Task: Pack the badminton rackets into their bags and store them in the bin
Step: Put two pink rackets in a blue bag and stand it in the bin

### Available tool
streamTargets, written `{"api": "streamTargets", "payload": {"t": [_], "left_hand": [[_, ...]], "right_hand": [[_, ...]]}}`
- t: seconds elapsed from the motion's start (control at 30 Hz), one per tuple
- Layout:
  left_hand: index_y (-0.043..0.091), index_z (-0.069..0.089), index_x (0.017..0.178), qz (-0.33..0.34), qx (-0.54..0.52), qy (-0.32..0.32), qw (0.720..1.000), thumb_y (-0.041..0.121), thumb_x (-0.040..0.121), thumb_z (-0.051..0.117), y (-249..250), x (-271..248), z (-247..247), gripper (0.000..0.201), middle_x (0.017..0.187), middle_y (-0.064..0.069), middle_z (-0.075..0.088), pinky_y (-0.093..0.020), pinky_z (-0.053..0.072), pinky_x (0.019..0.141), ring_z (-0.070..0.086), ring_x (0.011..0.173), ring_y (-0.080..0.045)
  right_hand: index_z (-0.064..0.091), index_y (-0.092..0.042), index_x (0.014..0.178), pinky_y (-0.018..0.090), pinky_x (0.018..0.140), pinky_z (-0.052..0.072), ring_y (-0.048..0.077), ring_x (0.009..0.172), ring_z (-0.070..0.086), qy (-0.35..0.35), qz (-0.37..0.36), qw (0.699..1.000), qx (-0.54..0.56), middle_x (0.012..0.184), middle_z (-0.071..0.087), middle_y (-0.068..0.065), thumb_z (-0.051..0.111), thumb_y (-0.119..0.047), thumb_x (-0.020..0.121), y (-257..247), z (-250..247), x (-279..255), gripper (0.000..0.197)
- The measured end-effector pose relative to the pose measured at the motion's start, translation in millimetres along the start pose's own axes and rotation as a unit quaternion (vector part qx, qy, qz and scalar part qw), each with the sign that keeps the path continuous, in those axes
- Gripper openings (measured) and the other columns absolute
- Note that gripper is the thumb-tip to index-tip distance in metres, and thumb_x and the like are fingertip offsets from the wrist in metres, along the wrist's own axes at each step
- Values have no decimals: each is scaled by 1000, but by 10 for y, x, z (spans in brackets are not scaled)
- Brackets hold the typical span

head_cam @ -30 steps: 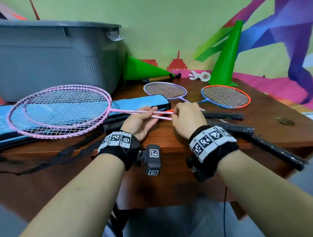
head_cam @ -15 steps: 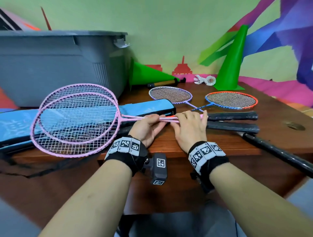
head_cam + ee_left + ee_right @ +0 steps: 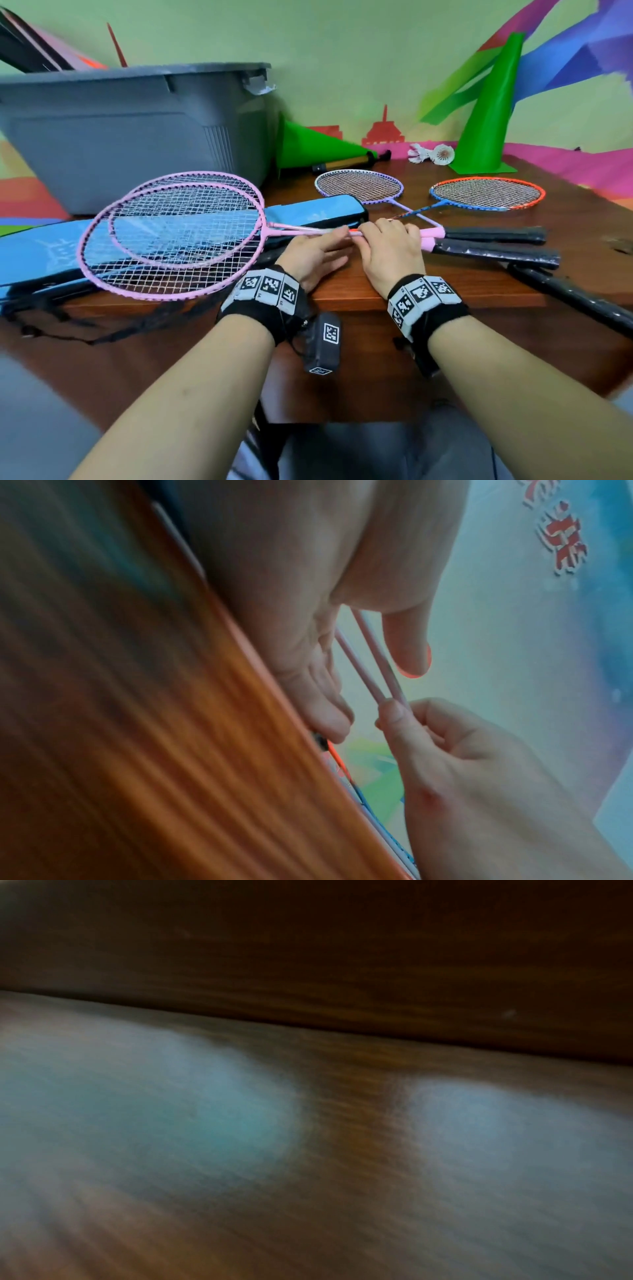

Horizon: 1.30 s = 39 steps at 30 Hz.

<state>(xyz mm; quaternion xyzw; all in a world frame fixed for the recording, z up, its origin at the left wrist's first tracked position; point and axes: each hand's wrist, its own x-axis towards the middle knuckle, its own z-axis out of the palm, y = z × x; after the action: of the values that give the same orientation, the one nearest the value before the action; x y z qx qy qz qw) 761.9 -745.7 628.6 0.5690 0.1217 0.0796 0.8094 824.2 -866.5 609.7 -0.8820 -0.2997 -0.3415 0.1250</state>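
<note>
Two pink rackets [image 3: 171, 236] lie with their heads overlapping above the blue racket bag [image 3: 310, 216] on the wooden table [image 3: 359, 291]. Their thin shafts [image 3: 373, 669] run side by side between my hands. My left hand [image 3: 318, 251] holds the shafts, thumb [image 3: 411, 647] over them and fingers [image 3: 329, 712] beneath. My right hand [image 3: 387, 245] pinches both shafts just right of it, also seen as the right hand [image 3: 445, 739] in the left wrist view. Their black handles [image 3: 493, 244] point right. The grey bin [image 3: 120, 130] stands at the back left. The right wrist view is dark and blurred.
A purple racket [image 3: 358, 186] and an orange-and-blue racket [image 3: 486, 193] lie behind my hands, shafts crossing. Another black handle [image 3: 575, 301] juts over the right front edge. Two green cones [image 3: 489, 113], shuttlecocks [image 3: 431, 156] and a pump [image 3: 349, 161] sit at the back.
The two pink rackets have slid to the right and their heads now overlap more closely. Both hands have moved with the shafts and sit lower on the table.
</note>
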Motion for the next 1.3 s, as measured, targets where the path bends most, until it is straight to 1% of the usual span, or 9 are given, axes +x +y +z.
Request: {"api": "streamTargets", "payload": {"t": [0.27, 0.53, 0.63, 0.73, 0.8, 0.97, 1.1, 1.17, 1.3], "left_hand": [[7, 50, 125, -42, 261, 65, 962, 22, 89, 63, 247, -395, -181, 42, 99, -7, 66, -23, 49, 63, 65, 82, -17], [14, 47, 135, 9, 660, 80, 747, 45, 82, 66, 346, -746, -298, 64, 128, -6, 59, -31, 43, 101, 56, 114, -22], [14, 54, 125, 4, 618, 123, 777, 61, 83, 56, 360, -877, -376, 63, 123, -5, 61, -29, 42, 95, 57, 111, -21], [23, 61, 113, 8, 332, 160, 930, 61, 84, 51, 400, -983, -395, 48, 124, -2, 62, -27, 44, 82, 60, 96, -16], [26, 55, 118, -6, 114, 135, 984, 52, 86, 54, 403, -992, -382, 41, 129, -5, 55, -27, 47, 80, 59, 101, -18], [10, 39, 139, 55, -131, 190, 972, 33, 79, 71, 369, -829, -263, 72, 148, -14, 31, -38, 44, 97, 38, 133, -36], [14, 29, 135, 112, -186, 261, 941, 22, 75, 78, 400, -697, -198, 79, 129, -11, 45, -37, 44, 101, 51, 122, -26], [17, 43, 109, 124, -161, 295, 934, 24, 83, 71, 429, -680, -202, 39, 104, -3, 54, -29, 49, 92, 60, 93, -13], [15, 49, 119, 161, -244, 354, 888, 38, 80, 72, 587, -648, -491, 51, 110, -6, 57, -25, 55, 61, 62, 80, -15]], "right_hand": [[65, -16, 88, 40, 77, 34, 31, 77, 56, -21, 14, 1000, 11, 80, 61, 6, 35, -38, 92, -6, -51, -28, 37], [63, -12, 95, 43, 85, 35, 35, 90, 55, -26, 48, 998, 26, 90, 62, 12, 51, -27, 91, 13, -126, -16, 21], [62, -12, 96, 43, 88, 34, 34, 93, 54, -46, 68, 997, 4, 94, 62, 11, 48, -31, 92, 3, -134, 5, 24], [62, -13, 96, 42, 87, 34, 33, 93, 54, -49, 77, 996, 4, 94, 62, 10, 47, -32, 92, 8, -138, 6, 25], [63, -13, 96, 42, 87, 34, 33, 93, 54, -46, 80, 996, 9, 94, 62, 10, 47, -32, 92, 0, -145, 3, 25], [64, -15, 98, 41, 89, 34, 28, 95, 56, -60, 108, 992, 37, 94, 64, 4, 46, -50, 89, -15, -183, 19, 40], [58, -20, 83, 40, 88, 33, 26, 92, 56, -72, 129, 988, 55, 87, 62, 0, 43, -75, 77, -19, -237, 102, 57], [54, -21, 77, 41, 89, 33, 26, 92, 56, -72, 135, 986, 69, 83, 60, -1, 40, -79, 75, -33, -289, 179, 60], [48, -20, 66, 43, 88, 32, 25, 81, 50, -81, 140, 982, 94, 69, 48, -3, 30, -77, 81, -24, -382, 320, 62]]}}
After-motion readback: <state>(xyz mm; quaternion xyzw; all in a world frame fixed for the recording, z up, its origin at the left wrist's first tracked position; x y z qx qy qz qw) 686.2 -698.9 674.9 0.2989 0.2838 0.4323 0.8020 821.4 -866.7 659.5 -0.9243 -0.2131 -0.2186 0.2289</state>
